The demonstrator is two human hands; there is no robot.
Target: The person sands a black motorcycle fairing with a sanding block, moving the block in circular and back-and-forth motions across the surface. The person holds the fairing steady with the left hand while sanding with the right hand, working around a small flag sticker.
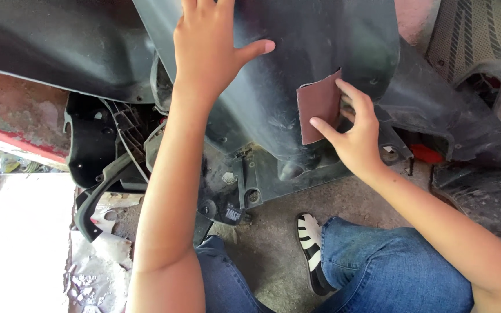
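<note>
A large dark plastic body panel (285,75), dusty and scuffed, stands tilted in front of me. My left hand (207,49) lies flat on its upper part, fingers spread, holding nothing. My right hand (352,130) presses a reddish-brown sheet of sandpaper (318,107) against the panel's right side, fingers and thumb gripping its edge.
More black plastic parts (105,145) lie to the left and another panel (471,133) to the right. A patterned mat (482,35) sits at the top right. My knees in blue jeans (378,266) and a black-and-white sandal (311,249) rest on the concrete floor (273,243).
</note>
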